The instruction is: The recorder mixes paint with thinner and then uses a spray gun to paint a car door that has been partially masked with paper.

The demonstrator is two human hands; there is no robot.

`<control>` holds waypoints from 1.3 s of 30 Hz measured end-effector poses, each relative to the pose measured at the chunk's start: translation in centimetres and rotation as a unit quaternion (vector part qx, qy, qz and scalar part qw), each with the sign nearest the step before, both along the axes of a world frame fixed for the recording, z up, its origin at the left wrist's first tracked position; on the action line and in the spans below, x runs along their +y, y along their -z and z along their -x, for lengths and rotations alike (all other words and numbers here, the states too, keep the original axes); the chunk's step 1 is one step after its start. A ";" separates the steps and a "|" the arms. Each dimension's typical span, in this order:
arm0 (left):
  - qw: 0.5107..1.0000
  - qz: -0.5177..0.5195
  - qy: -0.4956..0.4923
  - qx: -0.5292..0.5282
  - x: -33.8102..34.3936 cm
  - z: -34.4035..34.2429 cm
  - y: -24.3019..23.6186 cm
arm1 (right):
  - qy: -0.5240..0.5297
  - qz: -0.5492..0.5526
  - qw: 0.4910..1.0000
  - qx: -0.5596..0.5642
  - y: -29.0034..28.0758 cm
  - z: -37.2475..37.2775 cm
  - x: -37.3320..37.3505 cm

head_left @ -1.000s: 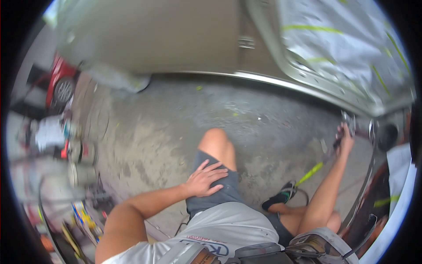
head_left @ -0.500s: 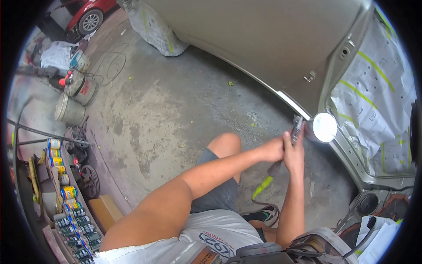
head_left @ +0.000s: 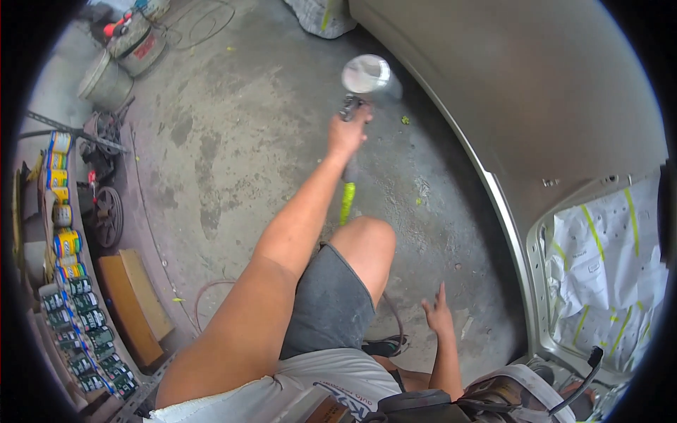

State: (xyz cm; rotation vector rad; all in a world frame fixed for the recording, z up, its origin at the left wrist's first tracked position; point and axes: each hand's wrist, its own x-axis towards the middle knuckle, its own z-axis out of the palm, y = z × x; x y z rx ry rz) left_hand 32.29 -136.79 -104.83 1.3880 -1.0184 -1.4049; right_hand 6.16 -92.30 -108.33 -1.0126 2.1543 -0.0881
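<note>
My left hand [head_left: 347, 135] is closed around the handle of a spray gun [head_left: 348, 108], stretched out over the concrete floor. A round cup with a whitish top [head_left: 366, 73] sits on the gun, blurred at its edge by motion. Below the grip hangs a hose end wrapped in yellow-green tape [head_left: 348, 202]. My right hand [head_left: 439, 316] is low on the right, fingers apart and holding nothing, between my knee and the car. The beige-grey car body panel [head_left: 522, 92] curves along the right side, apart from both hands.
Masking sheets with yellow-green tape [head_left: 592, 261] cover the car's opening at right. On the left stand rows of small cans [head_left: 92, 321], a cardboard piece [head_left: 134, 307], a wheeled machine [head_left: 106, 215] and buckets [head_left: 106, 81]. A hose [head_left: 204, 285] lies on the floor.
The spray gun has swung left and away from the panel's lower edge in my left hand. My right hand has let go of it and dropped back. The view has turned slightly.
</note>
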 end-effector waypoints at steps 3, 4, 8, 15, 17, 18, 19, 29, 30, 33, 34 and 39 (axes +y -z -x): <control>0.998 0.026 -0.040 0.039 0.0 -5.5 3.4 | 0.027 -0.108 0.994 -0.003 -0.3 2.0 5.7; 0.999 0.018 0.001 0.040 1.0 -6.5 4.2 | 0.031 -0.125 0.992 0.004 -0.2 3.3 7.5; 0.987 -0.026 0.137 0.081 5.4 -7.2 6.6 | 0.053 -0.139 0.988 0.030 -0.6 8.7 11.0; 0.970 -0.055 0.236 0.033 2.3 -5.0 7.5 | 0.151 0.013 0.986 0.071 -7.7 14.9 5.9; 0.989 -0.012 0.145 -0.014 -0.7 -4.7 7.1 | 0.136 0.043 0.985 0.094 -10.5 16.5 4.1; 0.995 0.008 0.094 0.017 -1.9 -4.5 6.9 | 0.171 0.066 0.981 0.057 -11.5 17.2 3.2; 0.998 0.028 0.041 0.039 -2.9 -4.9 6.8 | 0.123 0.073 0.987 0.075 -12.8 16.1 1.2; 0.992 0.041 0.104 -0.052 -3.8 -7.1 3.0 | 0.300 0.308 0.899 0.082 -26.5 3.9 -3.3; 0.986 0.029 0.147 -0.068 -3.0 -7.0 2.4 | 0.309 0.350 0.882 0.058 -26.3 1.7 -4.6; 0.958 0.013 0.286 -0.034 -1.5 -6.8 -0.1 | 0.267 0.400 0.877 -0.022 -25.5 -2.9 -9.1; 0.958 0.015 0.284 -0.034 -1.3 -6.7 -1.4 | 0.250 0.392 0.882 -0.069 -25.0 -3.4 -10.3; 0.948 -0.042 0.317 -0.013 -6.3 -8.5 0.2 | 0.161 0.297 0.919 -0.205 -21.1 -3.6 -13.9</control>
